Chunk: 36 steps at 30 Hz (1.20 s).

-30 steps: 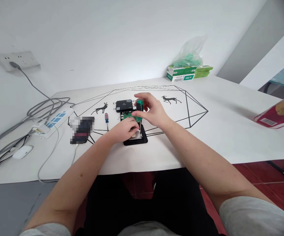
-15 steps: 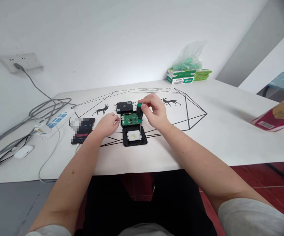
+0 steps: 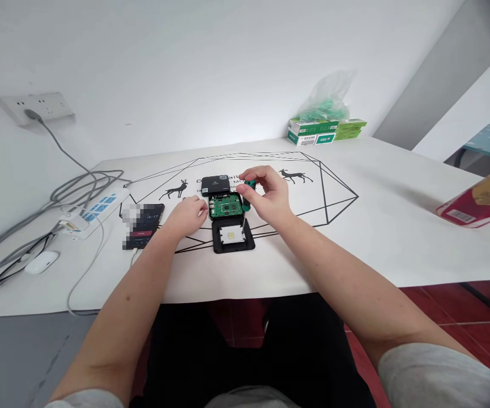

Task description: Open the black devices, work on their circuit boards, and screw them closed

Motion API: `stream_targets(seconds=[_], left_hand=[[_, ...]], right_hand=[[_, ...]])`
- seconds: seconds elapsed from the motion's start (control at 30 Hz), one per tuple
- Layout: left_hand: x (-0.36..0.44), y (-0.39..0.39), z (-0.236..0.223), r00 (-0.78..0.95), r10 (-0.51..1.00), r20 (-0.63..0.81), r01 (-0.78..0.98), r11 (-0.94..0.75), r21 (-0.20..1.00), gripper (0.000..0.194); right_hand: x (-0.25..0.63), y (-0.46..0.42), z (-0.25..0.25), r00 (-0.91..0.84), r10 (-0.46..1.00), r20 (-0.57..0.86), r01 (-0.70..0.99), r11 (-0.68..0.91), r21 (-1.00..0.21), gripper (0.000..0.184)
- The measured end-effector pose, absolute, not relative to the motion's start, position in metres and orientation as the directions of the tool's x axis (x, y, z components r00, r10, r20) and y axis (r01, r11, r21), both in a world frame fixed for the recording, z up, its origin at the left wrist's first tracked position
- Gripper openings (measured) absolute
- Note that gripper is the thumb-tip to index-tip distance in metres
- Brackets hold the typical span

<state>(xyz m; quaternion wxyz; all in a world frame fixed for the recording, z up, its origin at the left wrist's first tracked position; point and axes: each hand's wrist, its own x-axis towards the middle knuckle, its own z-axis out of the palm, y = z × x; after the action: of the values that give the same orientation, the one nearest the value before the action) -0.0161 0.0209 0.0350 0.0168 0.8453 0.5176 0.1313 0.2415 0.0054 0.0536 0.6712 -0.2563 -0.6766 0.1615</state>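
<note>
Place: home or office (can't tell which) | wall socket (image 3: pixel 44 106) | printed tablecloth (image 3: pixel 380 226) | red tiled floor (image 3: pixel 448 306)

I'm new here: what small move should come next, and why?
Perhaps steady the black cover with the left hand: that hand sits off it, beside the green circuit board, while the right hand holds a screwdriver tilted over the cover's right side.
</note>
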Motion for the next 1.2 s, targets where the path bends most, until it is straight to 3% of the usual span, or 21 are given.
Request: stream_targets(seconds=[0.27,0.4,0.6,0.8,0.93,1.07,1.2], left_hand=[[-0.017,0.022,0.034,0.445,0.868,0.219,0.858,-0.483,0.174,0.023],[-0.016,0.021,0.035,0.432,0.878,0.206,0.863,-0.469,0.187,0.022],[-0.015,0.021,0.035,0.44,0.873,0.21,0.859,-0.477,0.183,0.021],[-0.009,0.019,0.036,0.492,0.843,0.219,0.831,-0.529,0.169,0.021],[-0.008,0.018,0.037,0.496,0.839,0.222,0.825,-0.535,0.182,0.02],[-0.008,0.018,0.038,0.503,0.826,0.253,0.806,-0.554,0.206,0.021],[-0.005,0.016,0.038,0.523,0.815,0.249,0.783,-0.575,0.237,0.023]], right_hand=[[0.248,0.006,0.055,-0.02,0.443,0.896,0.299,0.858,-0.417,0.044],[0.251,0.009,0.054,-0.001,0.464,0.886,0.248,0.858,-0.449,0.042],[0.245,0.013,0.052,0.084,0.428,0.9,0.235,0.869,-0.435,0.022],[0.236,0.013,0.045,0.097,0.586,0.805,0.062,0.803,-0.592,0.043],[0.237,0.01,0.046,0.115,0.581,0.806,0.068,0.805,-0.59,0.046],[0.246,0.007,0.052,-0.009,0.54,0.841,0.102,0.838,-0.537,0.034],[0.252,0.008,0.055,-0.14,0.571,0.809,0.045,0.82,-0.571,0.03]])
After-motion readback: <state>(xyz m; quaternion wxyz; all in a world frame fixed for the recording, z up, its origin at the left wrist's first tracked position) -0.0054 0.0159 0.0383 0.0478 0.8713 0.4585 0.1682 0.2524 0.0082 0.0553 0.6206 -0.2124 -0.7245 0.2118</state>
